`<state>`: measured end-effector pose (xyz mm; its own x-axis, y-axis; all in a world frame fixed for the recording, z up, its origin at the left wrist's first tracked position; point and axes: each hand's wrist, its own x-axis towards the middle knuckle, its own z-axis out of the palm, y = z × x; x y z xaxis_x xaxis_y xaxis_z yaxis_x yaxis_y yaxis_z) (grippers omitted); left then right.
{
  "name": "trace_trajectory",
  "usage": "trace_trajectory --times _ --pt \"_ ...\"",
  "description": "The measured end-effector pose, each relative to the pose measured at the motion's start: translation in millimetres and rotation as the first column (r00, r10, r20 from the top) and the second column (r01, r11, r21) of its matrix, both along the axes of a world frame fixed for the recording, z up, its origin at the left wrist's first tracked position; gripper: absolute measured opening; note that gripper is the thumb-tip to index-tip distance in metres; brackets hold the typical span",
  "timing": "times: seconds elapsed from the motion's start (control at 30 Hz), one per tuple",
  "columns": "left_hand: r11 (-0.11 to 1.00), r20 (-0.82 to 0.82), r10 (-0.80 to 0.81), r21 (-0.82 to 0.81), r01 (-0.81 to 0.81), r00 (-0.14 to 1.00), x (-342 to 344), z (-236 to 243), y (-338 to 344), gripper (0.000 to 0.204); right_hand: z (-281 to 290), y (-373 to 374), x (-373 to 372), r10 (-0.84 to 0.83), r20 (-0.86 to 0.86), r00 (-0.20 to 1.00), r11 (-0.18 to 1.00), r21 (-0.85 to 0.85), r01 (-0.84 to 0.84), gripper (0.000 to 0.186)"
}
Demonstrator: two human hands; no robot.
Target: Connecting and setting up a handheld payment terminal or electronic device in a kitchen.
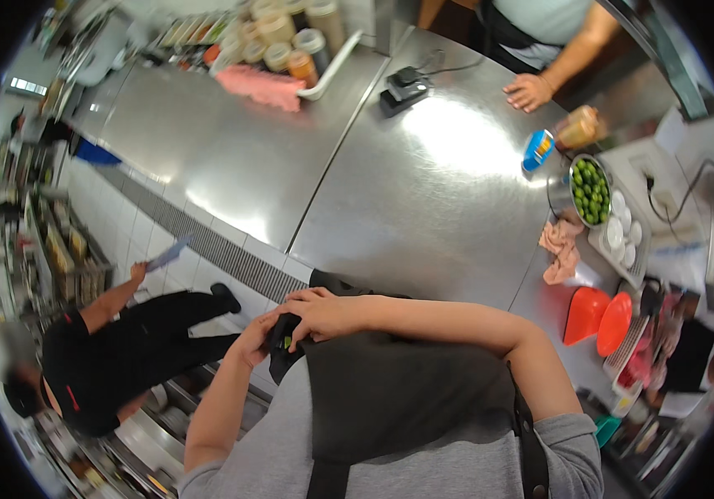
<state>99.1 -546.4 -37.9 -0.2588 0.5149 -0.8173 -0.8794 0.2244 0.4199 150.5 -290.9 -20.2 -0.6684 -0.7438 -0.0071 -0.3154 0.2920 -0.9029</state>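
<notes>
A stainless-steel worktop [407, 241] occupies the center; a straight dark seam [338, 150] divides it. A bright glare patch [457, 137] lies on the section right of the seam. Floor: white tiles [103, 220], crossed by a gray ribbed drain grate [199, 239]. Left side: stocked shelving [61, 245]. Right side: wall outlet [647, 178], black plug inserted.

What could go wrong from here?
- The left hand and right hand are at a small black object by the waist, off the counter; if nothing else secures it, it might drop. I can't tell whether it's attached.
- A black cable runs from the black device toward a co-worker's side; a snag could drag the device.
- Limes fill the open steel pot; a bump might spill some.
</notes>
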Motion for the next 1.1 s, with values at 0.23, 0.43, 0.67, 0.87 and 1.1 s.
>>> trace_trajectory --times 0.23,0.43,0.67,0.87,1.1 --pt "0.996 0.046 -0.092 0.023 0.091 0.995 -45 6 11 0.050 2 11 -22 -0.046 0.015 0.999 0.998 0.031 0.046 0.036" --pt "0.986 0.040 -0.154 -0.055 0.156 0.987 -69 12 36 0.047 -4 24 -34 -0.082 0.010 0.997 0.997 -0.006 0.082 0.036" --pt "0.984 0.100 -0.175 -0.017 0.177 0.980 -85 -6 40 0.047 -1 40 -44 -0.064 0.090 0.994 0.997 -0.027 0.067 0.034" --pt "0.979 0.073 -0.183 -0.077 0.188 0.980 -92 -4 46 0.040 -3 41 -44 -0.110 0.091 0.990 0.994 -0.017 0.112 0.034" --pt "0.995 0.097 -0.064 -0.075 0.071 0.993 -73 -10 28 0.035 2 33 -41 -0.075 0.107 0.991 0.997 -0.016 0.077 0.033"
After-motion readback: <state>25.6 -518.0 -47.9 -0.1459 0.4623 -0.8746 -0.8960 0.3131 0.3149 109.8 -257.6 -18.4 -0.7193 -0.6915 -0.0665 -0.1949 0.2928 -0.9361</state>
